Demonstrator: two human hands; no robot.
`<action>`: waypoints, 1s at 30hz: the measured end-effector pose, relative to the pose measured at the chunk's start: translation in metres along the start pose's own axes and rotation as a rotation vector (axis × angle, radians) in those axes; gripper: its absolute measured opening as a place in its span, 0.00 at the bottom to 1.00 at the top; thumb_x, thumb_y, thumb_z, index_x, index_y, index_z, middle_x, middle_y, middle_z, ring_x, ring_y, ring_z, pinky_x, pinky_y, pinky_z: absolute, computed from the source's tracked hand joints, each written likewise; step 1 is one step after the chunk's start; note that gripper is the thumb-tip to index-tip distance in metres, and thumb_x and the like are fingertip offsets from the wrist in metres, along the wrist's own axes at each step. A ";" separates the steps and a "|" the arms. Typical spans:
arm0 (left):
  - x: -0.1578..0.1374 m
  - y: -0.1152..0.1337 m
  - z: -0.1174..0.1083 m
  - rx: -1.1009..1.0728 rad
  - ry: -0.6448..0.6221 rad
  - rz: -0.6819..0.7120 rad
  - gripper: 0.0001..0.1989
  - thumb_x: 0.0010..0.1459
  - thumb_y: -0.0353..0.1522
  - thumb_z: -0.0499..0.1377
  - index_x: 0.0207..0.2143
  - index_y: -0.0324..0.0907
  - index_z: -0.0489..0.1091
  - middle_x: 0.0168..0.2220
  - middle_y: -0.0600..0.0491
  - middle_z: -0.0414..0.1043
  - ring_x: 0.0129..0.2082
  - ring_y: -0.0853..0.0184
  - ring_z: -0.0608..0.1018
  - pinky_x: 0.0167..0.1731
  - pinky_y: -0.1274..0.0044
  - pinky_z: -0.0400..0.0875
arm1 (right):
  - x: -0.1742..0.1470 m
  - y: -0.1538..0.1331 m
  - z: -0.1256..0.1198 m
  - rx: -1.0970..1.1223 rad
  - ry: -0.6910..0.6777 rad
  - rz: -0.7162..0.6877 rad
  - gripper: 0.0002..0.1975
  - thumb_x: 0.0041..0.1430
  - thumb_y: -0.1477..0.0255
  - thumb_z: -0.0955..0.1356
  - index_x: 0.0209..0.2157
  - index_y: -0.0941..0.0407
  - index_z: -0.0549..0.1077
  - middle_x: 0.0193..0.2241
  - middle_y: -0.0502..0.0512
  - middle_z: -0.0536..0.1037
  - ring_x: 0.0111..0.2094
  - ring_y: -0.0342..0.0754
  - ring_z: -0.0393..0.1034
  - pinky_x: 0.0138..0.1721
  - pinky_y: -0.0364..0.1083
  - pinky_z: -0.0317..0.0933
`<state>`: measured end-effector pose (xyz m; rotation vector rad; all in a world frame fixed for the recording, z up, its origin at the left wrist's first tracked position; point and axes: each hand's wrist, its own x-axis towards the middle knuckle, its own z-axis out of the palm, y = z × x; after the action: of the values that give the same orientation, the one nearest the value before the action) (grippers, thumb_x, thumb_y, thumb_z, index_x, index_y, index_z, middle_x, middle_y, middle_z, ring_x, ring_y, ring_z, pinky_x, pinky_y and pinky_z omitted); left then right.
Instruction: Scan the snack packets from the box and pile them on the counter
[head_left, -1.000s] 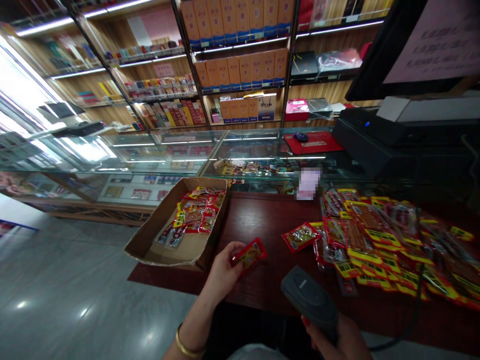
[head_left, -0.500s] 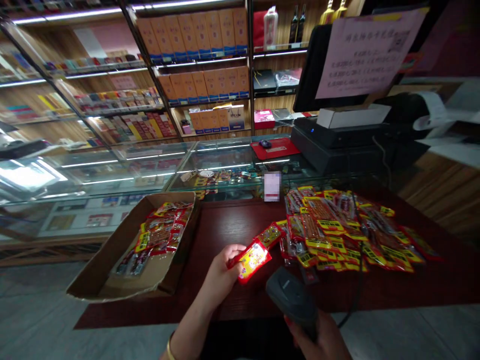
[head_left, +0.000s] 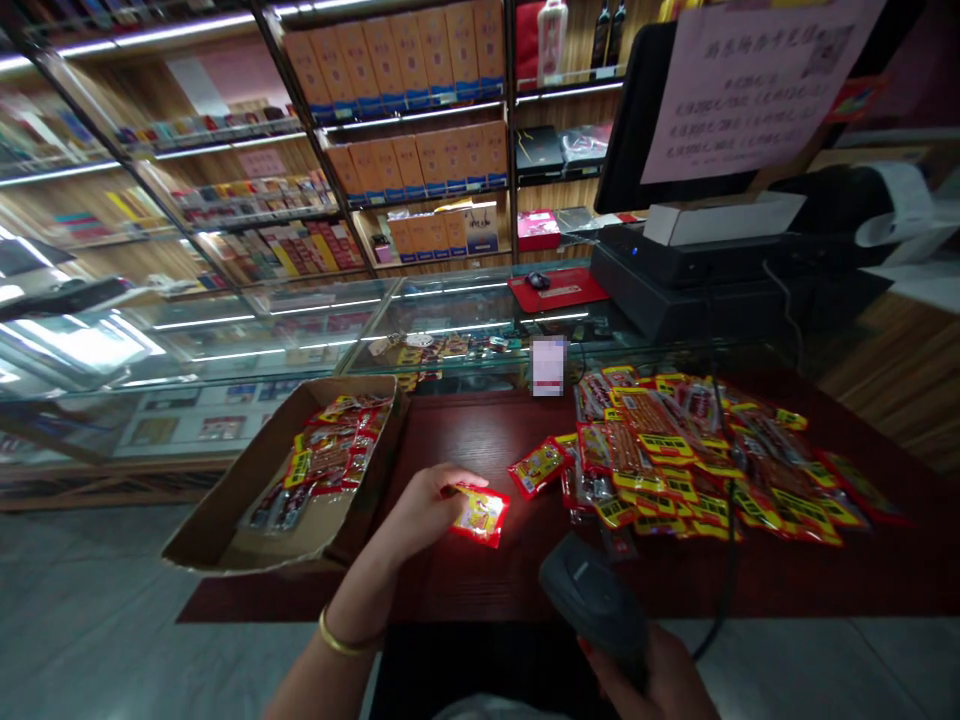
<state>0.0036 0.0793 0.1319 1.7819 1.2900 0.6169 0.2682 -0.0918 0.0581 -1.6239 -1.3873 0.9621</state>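
Note:
Pinched in my left hand (head_left: 429, 510) is a small red and yellow snack packet (head_left: 481, 516), lit by a bright patch. My right hand (head_left: 651, 672) grips a dark barcode scanner (head_left: 596, 600), whose head points towards that packet. A second red and yellow packet (head_left: 538, 466) lies on the dark red tabletop just beyond, at the left edge of a heap of snack packets (head_left: 667, 450). To the left of my left hand, an open cardboard box (head_left: 225, 530) has several red packets (head_left: 330, 450) in it.
A glass display counter (head_left: 450, 300) runs behind the tabletop (head_left: 450, 590). At the back right stand a monitor (head_left: 637, 120) and a black cash drawer (head_left: 660, 280). The scanner's cable (head_left: 726, 570) crosses the tabletop beside the heap.
My left hand has moved left with the held packet, away from the second packet, which stays on the tabletop. The scanner remains in my right hand. The view has shifted slightly.

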 end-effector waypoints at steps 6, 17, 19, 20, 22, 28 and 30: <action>0.007 0.012 -0.012 0.023 -0.125 0.020 0.21 0.44 0.26 0.54 0.37 0.39 0.84 0.37 0.49 0.83 0.34 0.64 0.81 0.34 0.78 0.71 | 0.005 -0.005 0.005 0.009 -0.167 -0.018 0.18 0.58 0.64 0.70 0.45 0.56 0.83 0.42 0.64 0.89 0.42 0.60 0.84 0.44 0.51 0.74; 0.014 0.007 -0.007 0.131 -0.287 0.122 0.20 0.46 0.22 0.56 0.37 0.41 0.84 0.36 0.50 0.84 0.35 0.62 0.82 0.36 0.77 0.72 | 0.010 -0.019 0.006 -0.029 -0.261 0.002 0.17 0.62 0.66 0.68 0.49 0.56 0.81 0.47 0.62 0.87 0.49 0.60 0.81 0.52 0.54 0.71; 0.015 0.008 -0.008 0.186 -0.323 0.147 0.20 0.47 0.22 0.56 0.36 0.43 0.84 0.37 0.50 0.84 0.37 0.62 0.82 0.39 0.77 0.72 | 0.010 -0.025 0.005 -0.023 -0.284 0.003 0.16 0.62 0.66 0.68 0.48 0.57 0.82 0.45 0.63 0.87 0.47 0.61 0.82 0.51 0.54 0.71; 0.015 0.008 -0.009 0.210 -0.341 0.154 0.20 0.47 0.22 0.56 0.36 0.44 0.85 0.37 0.51 0.84 0.37 0.62 0.82 0.40 0.77 0.72 | 0.009 -0.027 0.004 -0.016 -0.292 0.003 0.16 0.62 0.66 0.68 0.47 0.57 0.82 0.45 0.63 0.87 0.47 0.61 0.82 0.50 0.54 0.71; 0.015 0.010 -0.011 0.235 -0.361 0.152 0.19 0.48 0.22 0.57 0.35 0.45 0.85 0.36 0.53 0.84 0.37 0.63 0.82 0.39 0.78 0.72 | 0.009 -0.031 0.003 -0.003 -0.313 0.003 0.15 0.63 0.66 0.68 0.46 0.57 0.82 0.44 0.63 0.88 0.46 0.61 0.82 0.50 0.54 0.71; 0.020 0.026 -0.008 0.100 -0.274 0.137 0.21 0.48 0.22 0.57 0.40 0.44 0.84 0.39 0.53 0.83 0.38 0.63 0.82 0.39 0.78 0.74 | 0.006 -0.026 0.003 0.038 -0.239 0.039 0.16 0.58 0.66 0.70 0.46 0.56 0.83 0.44 0.61 0.88 0.46 0.61 0.82 0.50 0.53 0.72; 0.030 0.033 0.006 0.002 -0.160 0.136 0.20 0.51 0.23 0.58 0.43 0.43 0.83 0.41 0.51 0.83 0.40 0.62 0.82 0.42 0.76 0.75 | 0.002 -0.019 0.003 0.056 -0.124 0.053 0.16 0.55 0.63 0.71 0.41 0.56 0.84 0.39 0.61 0.89 0.42 0.62 0.83 0.46 0.52 0.73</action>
<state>0.0360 0.1014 0.1539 1.8915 1.0692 0.5357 0.2581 -0.0875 0.0743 -1.5891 -1.3921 1.1403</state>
